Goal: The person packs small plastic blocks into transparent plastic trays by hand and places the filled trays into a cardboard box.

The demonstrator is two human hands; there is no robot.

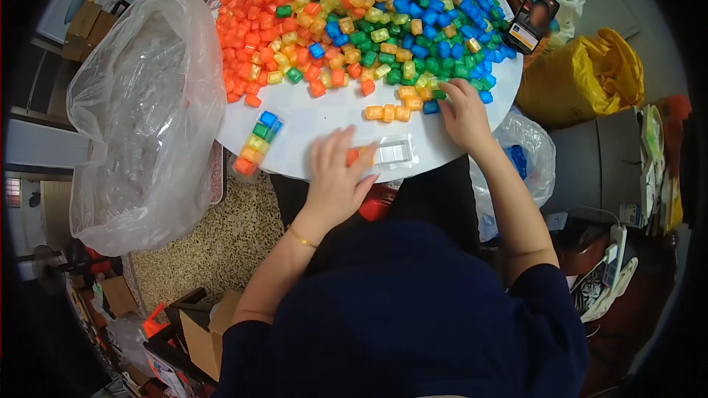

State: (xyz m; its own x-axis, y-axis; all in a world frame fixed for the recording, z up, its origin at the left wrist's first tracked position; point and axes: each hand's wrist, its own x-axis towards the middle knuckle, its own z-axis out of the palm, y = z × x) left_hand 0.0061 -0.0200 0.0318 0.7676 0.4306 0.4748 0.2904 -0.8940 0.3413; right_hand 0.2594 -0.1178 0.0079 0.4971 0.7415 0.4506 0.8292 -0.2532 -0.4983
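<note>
My left hand (335, 177) rests over the left end of a clear plastic tray (413, 149), its fingers stretched and slightly blurred. Beneath the fingers, a red block (353, 156) and part of an orange block show in the tray; the tray's right part holds no block. At the edge of the heap, my right hand (466, 119) has its thumb and fingers apart, close to a green block (439, 94) and a blue block (431, 107). Several orange blocks (389, 113) lie left of it. A filled clear pack (258, 142) with coloured blocks in a row lies at the left.
A large heap of translucent coloured blocks (354, 26) covers the back of the white table (310, 114). A phone (529, 21) stands at the right edge. Large clear bag (144, 118) at left; yellow bag (575, 77) and white bag (535, 169) at right.
</note>
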